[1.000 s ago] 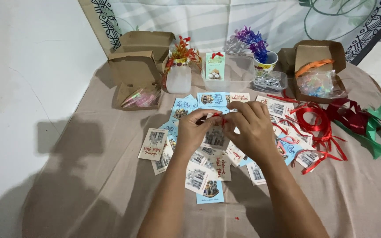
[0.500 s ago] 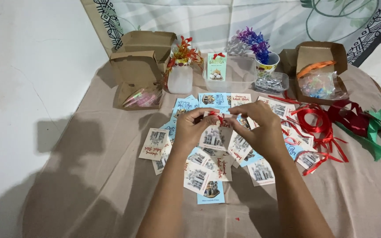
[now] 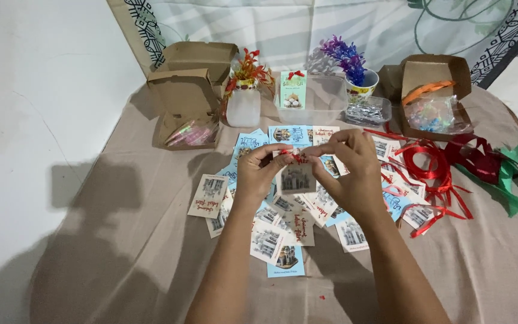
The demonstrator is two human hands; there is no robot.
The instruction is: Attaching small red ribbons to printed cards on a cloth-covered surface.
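My left hand (image 3: 259, 174) and my right hand (image 3: 352, 171) are raised together over a spread of small printed cards (image 3: 283, 240). Between their fingertips they pinch a thin red ribbon (image 3: 293, 156) tied at the top of one small card (image 3: 297, 178), which hangs below it. Both hands grip the ribbon ends, left and right of the knot. More cards, white and light blue, lie scattered on the beige cloth (image 3: 121, 252) under and around my hands.
A tangle of red ribbon (image 3: 430, 165) and green ribbon (image 3: 514, 180) lies at the right. Open cardboard boxes stand at back left (image 3: 190, 90) and back right (image 3: 436, 96). Two small flower pots (image 3: 244, 96) (image 3: 358, 75), a clear tub and a finished tagged card (image 3: 293, 91) stand at the back.
My hands have lifted slightly and pulled a little apart, and the small card now hangs from the red ribbon between them.
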